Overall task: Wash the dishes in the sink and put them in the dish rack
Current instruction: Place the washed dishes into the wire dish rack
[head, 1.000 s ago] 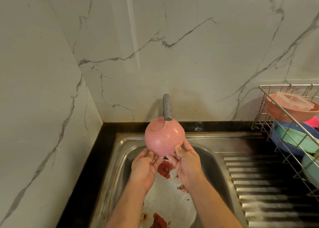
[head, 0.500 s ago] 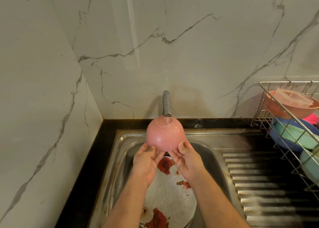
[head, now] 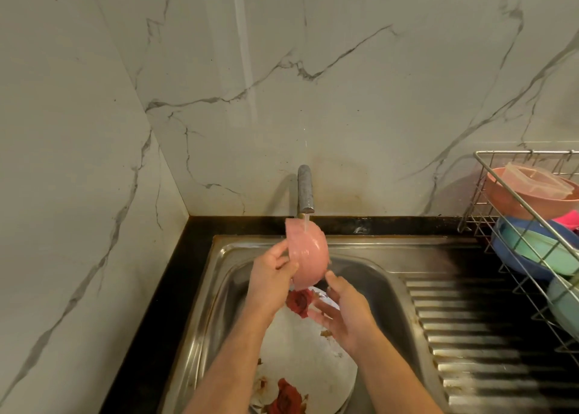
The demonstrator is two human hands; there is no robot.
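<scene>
From where I'm watching, the pink bowl (head: 308, 253) is up over the sink (head: 360, 257), tipped on its side with the rim facing left, right under the tap (head: 305, 192) — a thin stream of water is landing on its upper edge. The left hand (head: 271, 280) has it, fingers and thumb curled around the rim on the left side. The right hand (head: 343, 311) is just below and to the right, fingers spread and relaxed, holding nothing, its nearest fingertip right at the bowl's wet underside — can't tell if it's actually touching.

Down in the basin there's a white plate with red roses (head: 308, 354) lying flat under both forearms. Over on the right, the wire dish rack (head: 513, 194) sits on the dark surface (head: 175, 275) beside the ribbed drainboard, already loaded with a peach bowl (head: 513, 200), a clear lid (head: 532, 180), plus blue and mint bowls (head: 539, 253).
</scene>
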